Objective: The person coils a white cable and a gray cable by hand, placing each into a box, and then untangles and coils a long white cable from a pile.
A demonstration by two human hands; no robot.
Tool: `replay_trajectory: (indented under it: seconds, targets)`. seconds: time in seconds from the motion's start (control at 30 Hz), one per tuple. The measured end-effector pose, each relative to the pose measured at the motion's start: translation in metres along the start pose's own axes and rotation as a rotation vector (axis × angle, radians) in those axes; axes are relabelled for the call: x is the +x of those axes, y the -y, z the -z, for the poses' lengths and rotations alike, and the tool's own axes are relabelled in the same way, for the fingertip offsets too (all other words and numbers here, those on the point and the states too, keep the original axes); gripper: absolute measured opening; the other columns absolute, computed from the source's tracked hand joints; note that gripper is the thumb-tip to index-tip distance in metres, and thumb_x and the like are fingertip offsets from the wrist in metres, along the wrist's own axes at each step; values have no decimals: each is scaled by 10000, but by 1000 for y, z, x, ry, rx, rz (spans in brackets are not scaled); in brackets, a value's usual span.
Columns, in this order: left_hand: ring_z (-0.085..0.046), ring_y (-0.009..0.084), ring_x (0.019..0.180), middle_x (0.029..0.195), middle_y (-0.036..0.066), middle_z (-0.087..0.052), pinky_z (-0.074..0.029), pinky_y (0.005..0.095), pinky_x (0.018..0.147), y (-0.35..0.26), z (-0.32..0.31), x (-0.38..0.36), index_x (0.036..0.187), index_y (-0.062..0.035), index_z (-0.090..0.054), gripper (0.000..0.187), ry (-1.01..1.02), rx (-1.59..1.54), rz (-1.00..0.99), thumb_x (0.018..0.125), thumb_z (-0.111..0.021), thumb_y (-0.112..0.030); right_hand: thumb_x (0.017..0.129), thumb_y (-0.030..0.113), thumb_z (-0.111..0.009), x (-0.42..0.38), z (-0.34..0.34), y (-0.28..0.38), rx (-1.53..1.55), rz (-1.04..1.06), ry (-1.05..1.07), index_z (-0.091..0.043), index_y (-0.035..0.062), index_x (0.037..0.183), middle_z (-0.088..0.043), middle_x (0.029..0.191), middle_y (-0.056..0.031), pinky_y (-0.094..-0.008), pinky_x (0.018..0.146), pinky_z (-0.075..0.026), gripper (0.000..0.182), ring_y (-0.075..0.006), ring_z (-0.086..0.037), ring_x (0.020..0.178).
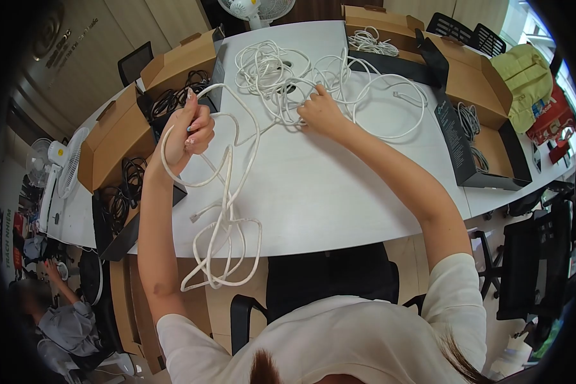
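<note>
My left hand [195, 128] is raised over the left part of the white table, its fingers curled round a white cable [226, 192]. Loops of that cable hang below the hand, past the table's front edge, and one plug end dangles among them. Further back, my right hand [323, 112] has its fingers closed at the front of a tangled pile of white cables [262, 70]. Strands run under and beside its fingertips, and what they pinch is too small to make out. A wide loose loop [390, 136] with a plug lies to the right of it.
Open boxes with black cables [133, 179] stand at the left. At the right, one box [499, 182] holds grey cables and another at the back holds white ones. A black chair [333, 275] is at the front edge. A seated person [70, 326] is at lower left.
</note>
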State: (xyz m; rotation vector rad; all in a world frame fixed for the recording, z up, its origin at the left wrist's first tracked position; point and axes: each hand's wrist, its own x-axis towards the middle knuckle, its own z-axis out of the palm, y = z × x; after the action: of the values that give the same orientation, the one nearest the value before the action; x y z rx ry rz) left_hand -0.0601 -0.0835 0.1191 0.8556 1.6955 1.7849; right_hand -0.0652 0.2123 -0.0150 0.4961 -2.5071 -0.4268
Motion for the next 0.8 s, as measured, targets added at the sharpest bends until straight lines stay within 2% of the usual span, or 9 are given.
replay_trajectory:
  seconds: [0.03,0.13,0.23,0.33,0.47,0.6,0.8]
  targets:
    - [-165,9,388,445,-83,-255,-113,181,350,0,0,0,573,-156,-287,520,8,-3,11,958,-278,-505,592,307,-712,0,1,-1,0,8,0,-627,91,569,-617,588,-76,-354,864,-341,234,-230,-608,642]
    - [-162,11,392,450,-82,-247,-110,184,355,2,-4,-1,575,-156,-281,519,18,42,72,958,-281,-506,616,268,-694,1,6,-3,68,1,19,-606,87,605,-608,586,-69,-332,813,-355,201,-209,-597,595]
    - [-164,27,411,460,-77,-249,-121,200,374,4,-11,-3,575,-153,-272,521,31,111,151,962,-283,-503,649,231,-672,0,13,-10,102,-51,-252,-568,85,659,-600,602,-68,-327,770,-361,180,-206,-582,558]
    - [-168,34,424,463,-77,-259,-126,208,385,7,-10,-5,573,-154,-270,523,68,159,187,963,-287,-502,715,227,-660,2,20,-23,163,-207,-319,-517,94,717,-593,638,-50,-330,731,-352,196,-212,-572,593]
    - [-172,28,419,461,-79,-261,-128,205,377,2,-10,-5,573,-153,-273,522,64,160,163,964,-289,-499,753,278,-643,6,31,-38,285,-384,-432,-545,73,748,-630,691,-49,-350,711,-334,227,-215,-581,608]
    - [-162,12,395,458,-81,-248,-112,189,348,-3,-7,-6,584,-158,-266,507,56,159,117,960,-298,-497,799,281,-609,6,37,-49,307,-426,-439,-558,78,794,-649,735,-59,-355,687,-317,210,-218,-569,620]
    - [-164,16,412,470,-84,-257,-122,192,368,-3,11,-6,591,-151,-295,495,-24,202,190,971,-302,-468,839,293,-563,6,37,-65,404,-590,-463,-566,75,826,-647,739,-75,-357,659,-299,219,-247,-527,597]
